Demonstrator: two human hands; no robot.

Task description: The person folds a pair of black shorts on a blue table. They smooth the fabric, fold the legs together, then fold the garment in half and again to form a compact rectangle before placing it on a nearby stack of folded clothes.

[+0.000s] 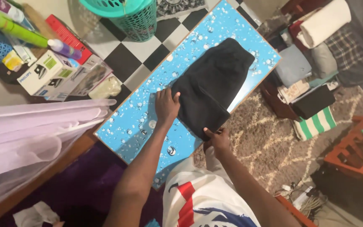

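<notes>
Flat and open, left hand (166,105), palm down, fingertips touching the near-left edge of the folded black garment (212,86), gripping nothing. Close beside, right hand (217,140), fingers pinched on the garment's near corner at the board's edge. Spread dark and bulky across the middle of the ironing board (139,122), blue with a water-drop print, set diagonally from lower left to upper right. Beyond the board's far end, a teal laundry basket (133,14) on black-and-white checked floor. Off to the left, white appliance boxes (49,71), a red box (70,38), a green tube (11,27) and a purple-capped bottle (65,49) crowded together; below those, pale pink netting (34,134). To the right, stacked folded clothes (303,80), a green-striped cloth (316,124), a patterned brown rug (265,147), an orange wooden frame (353,155).
</notes>
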